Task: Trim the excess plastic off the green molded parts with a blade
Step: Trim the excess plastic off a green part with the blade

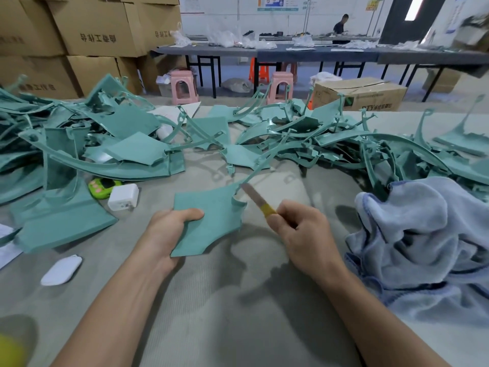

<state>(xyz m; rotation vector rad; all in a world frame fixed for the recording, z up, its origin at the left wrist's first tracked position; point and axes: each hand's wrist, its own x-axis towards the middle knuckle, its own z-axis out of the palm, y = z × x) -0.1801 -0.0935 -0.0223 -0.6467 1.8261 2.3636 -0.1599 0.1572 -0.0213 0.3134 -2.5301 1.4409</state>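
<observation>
green part (211, 218) in left hand (169, 229) — blade (252, 196) touching, right hand (299, 231)

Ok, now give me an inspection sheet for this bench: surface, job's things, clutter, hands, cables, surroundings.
Surface: grey cloth-covered table, wrinkled.
Job's things: green part in hand; blade, yellow-taped, tip at the base of the part's thin strip; green heaps behind.
Clutter: blue towel, white charger, green gadget, white pad.
Hands: left hand grips the green part; right hand grips the blade.
Cables: nothing seen.
Surroundings: cardboard boxes, pink stools, long tables, a person far back.
</observation>
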